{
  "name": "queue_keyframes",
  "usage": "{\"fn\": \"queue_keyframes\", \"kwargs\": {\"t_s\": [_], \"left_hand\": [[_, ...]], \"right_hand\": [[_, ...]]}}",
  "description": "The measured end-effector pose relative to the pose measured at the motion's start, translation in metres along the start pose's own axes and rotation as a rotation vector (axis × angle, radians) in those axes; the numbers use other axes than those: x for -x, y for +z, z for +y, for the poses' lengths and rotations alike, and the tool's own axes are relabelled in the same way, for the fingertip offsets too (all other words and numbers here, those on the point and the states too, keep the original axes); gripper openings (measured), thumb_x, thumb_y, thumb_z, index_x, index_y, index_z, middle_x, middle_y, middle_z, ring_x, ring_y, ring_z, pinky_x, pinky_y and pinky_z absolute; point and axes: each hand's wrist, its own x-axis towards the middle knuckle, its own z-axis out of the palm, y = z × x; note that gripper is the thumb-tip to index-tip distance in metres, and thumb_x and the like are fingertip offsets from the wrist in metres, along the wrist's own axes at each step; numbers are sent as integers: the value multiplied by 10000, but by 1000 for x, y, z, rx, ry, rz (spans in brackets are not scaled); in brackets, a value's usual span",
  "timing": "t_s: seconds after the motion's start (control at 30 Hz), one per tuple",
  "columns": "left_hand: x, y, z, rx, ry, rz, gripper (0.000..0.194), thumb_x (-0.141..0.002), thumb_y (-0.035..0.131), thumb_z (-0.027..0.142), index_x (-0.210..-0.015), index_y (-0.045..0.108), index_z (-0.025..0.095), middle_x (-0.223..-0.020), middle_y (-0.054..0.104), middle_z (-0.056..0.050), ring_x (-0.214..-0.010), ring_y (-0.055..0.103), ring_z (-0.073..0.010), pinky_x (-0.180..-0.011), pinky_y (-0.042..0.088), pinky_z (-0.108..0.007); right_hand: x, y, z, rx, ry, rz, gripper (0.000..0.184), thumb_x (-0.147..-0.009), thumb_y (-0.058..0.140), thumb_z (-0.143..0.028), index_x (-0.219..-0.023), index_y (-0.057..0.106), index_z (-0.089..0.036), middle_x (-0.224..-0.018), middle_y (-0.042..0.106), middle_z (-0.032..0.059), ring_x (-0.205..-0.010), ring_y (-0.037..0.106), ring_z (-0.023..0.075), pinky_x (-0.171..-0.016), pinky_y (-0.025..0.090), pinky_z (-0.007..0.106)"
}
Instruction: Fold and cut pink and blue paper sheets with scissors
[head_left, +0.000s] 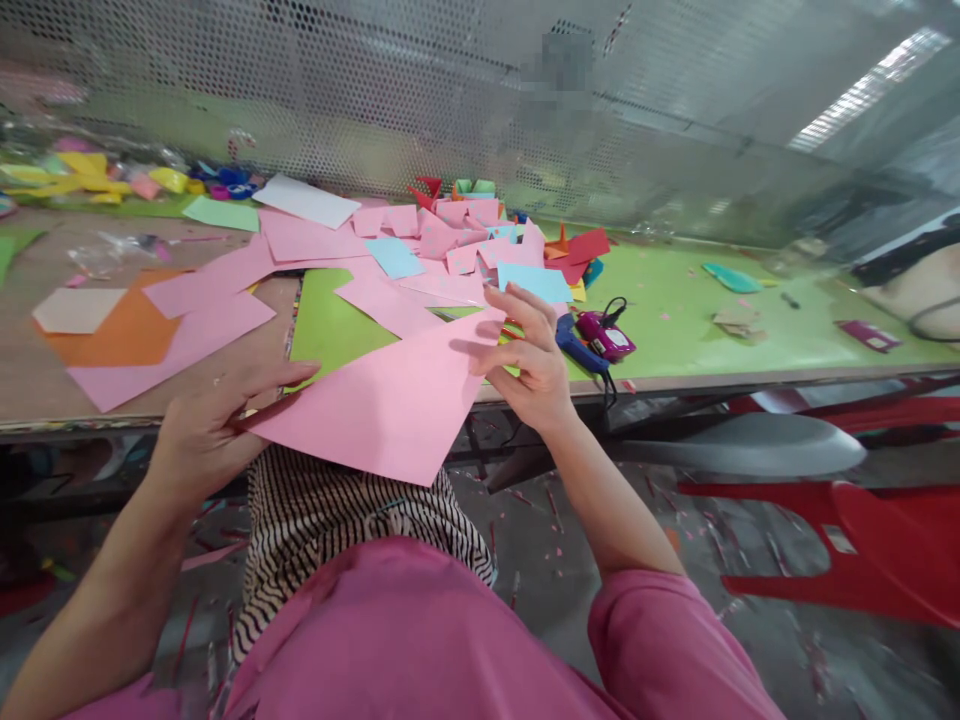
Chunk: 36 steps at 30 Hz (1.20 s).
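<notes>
A flat sheet of pink paper spans the space between my two hands, tilted over the table's front edge and above my lap. My left hand pinches its left corner, thumb and fingers closed on it. At the upper right corner, my right hand grips the sheet between thumb and fingers. Just beyond the sheet lies a lime-green sheet. A blue glue gun rests right of my right hand, beside a small purple box-shaped item with a black cord.
Folded pink paper pieces pile up against the perforated metal panel. Orange paper and pink sheets lie at left. A teal scissors-like item is on the green surface at right. A red chair stands at lower right.
</notes>
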Motion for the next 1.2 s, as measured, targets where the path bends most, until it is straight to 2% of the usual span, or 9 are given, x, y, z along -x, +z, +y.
{"fn": "queue_keyframes", "kwargs": {"t_s": [0.2, 0.4, 0.57, 0.7, 0.8, 0.9, 0.97, 1.1, 1.2], "left_hand": [[-4, -2, -16, -136, 427, 224, 354, -852, 678, 168, -1155, 744, 339, -1184, 782, 49, -1124, 726, -168, -1029, 566, -328], [-14, -5, -23, -43, 323, 97, 457, -811, 619, 70, -1126, 765, 366, -1120, 797, 70, -1047, 744, -125, -973, 577, -259], [-10, -5, -19, 89, 223, -67, 433, -785, 614, 96, -1060, 803, 373, -1083, 808, 56, -1008, 762, -144, -928, 599, -251], [-3, -4, -18, 185, 135, -63, 487, -788, 614, 79, -1116, 789, 393, -1167, 787, 46, -1097, 742, -171, -1007, 575, -304], [2, -7, -17, 263, 123, -122, 472, -827, 663, 140, -1213, 750, 398, -1291, 741, 20, -1220, 689, -205, -1076, 536, -355], [3, -13, -17, 350, 93, -355, 496, -791, 780, 301, -1281, 723, 350, -1364, 701, -50, -1284, 648, -278, -1066, 544, -393], [-1, -13, -16, 390, 23, -419, 482, -784, 791, 408, -1252, 739, 307, -1288, 741, -94, -1185, 703, -296, -969, 593, -383], [-23, -1, -8, 273, -146, -263, 482, -823, 715, 557, -1195, 731, 252, -967, 793, -78, -856, 729, -226, -738, 593, -304], [-44, 12, 7, 177, -160, -348, 430, -757, 749, 595, -959, 776, 216, -842, 752, -42, -782, 682, -204, -672, 552, -277]], "right_hand": [[7, 3, 3, -18, -62, 69, 160, -932, 661, -255, -798, 719, -320, -1555, 502, -113, -1529, 347, 264, -1211, 359, 584], [8, 2, 4, 33, 52, -25, 169, -931, 535, -217, -904, 689, -281, -1593, 469, -55, -1543, 310, 284, -1223, 335, 588], [7, 8, 5, -152, 214, -119, 291, -998, 477, -451, -1161, 665, -301, -1627, 423, 13, -1531, 323, 294, -1232, 299, 583], [7, 22, 9, -463, 598, -75, 790, -805, 740, -622, -1472, 448, -316, -1578, 439, 111, -1402, 476, 310, -1067, 506, 495], [4, 31, 12, -820, 857, -99, 779, -721, 834, -569, -1383, 520, -304, -1125, 667, 49, -1000, 645, 201, -841, 575, 357], [-4, 37, 15, -1017, 926, -23, 652, -655, 898, -432, -1219, 600, -296, -745, 566, -71, -716, 561, 117, -689, 504, 267], [-14, 40, 14, -1041, 886, 34, 544, -641, 902, -386, -1098, 628, -278, -711, 538, -83, -675, 520, 100, -655, 462, 253], [-35, 45, 3, -1001, 775, 24, 367, -678, 872, -406, -872, 607, -243, -723, 521, -66, -667, 479, 92, -630, 436, 250], [-48, 48, -12, -996, 702, -16, 377, -681, 872, -450, -841, 604, -240, -707, 515, -68, -660, 469, 89, -618, 435, 244]]}}
